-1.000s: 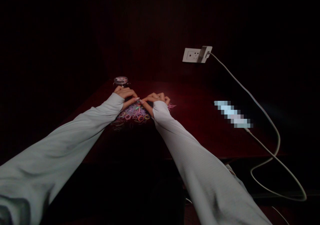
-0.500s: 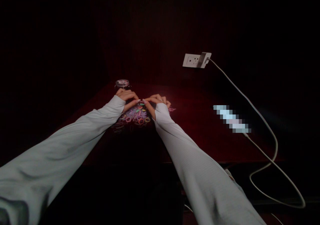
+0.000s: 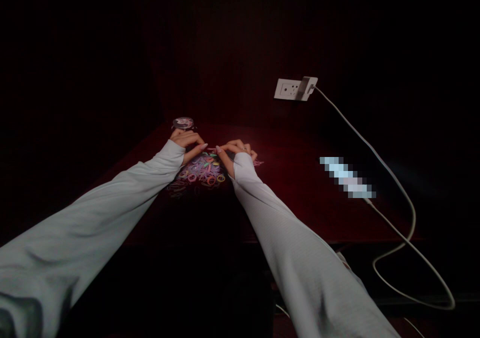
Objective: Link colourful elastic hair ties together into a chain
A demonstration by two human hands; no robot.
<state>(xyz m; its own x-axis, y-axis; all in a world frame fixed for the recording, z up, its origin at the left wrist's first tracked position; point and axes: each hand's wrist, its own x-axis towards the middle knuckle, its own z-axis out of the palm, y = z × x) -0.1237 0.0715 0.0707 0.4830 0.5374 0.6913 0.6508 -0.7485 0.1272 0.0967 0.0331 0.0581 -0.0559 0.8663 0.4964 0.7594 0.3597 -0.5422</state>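
A loose pile of small colourful elastic hair ties [image 3: 204, 169], mostly purple with some green, orange, pink and yellow, lies on the dark red table. Just above its far side, my left hand [image 3: 187, 140] is closed with thumb and forefinger pinched together. Facing it from the right, my right hand [image 3: 237, 150] makes a similar pinch. A thin pink hair tie [image 3: 212, 149] spans the small gap between the two sets of fingertips. Behind my left hand stands a round clear container [image 3: 183, 123] with pinkish contents; its lower part is hidden.
On the right of the table [image 3: 292, 198] lies a blurred-out phone-like device [image 3: 347, 177] with a white cable [image 3: 393, 178] attached. The cable loops over the table's front edge and runs up to a charger in the wall socket [image 3: 288, 89]. Pink strands [image 3: 258, 163] lie beside my right hand.
My fingertips, almost touching before, have moved slightly apart, with the left hand shifting a little left. The pink hair tie now shows between them. The pile looks much the same.
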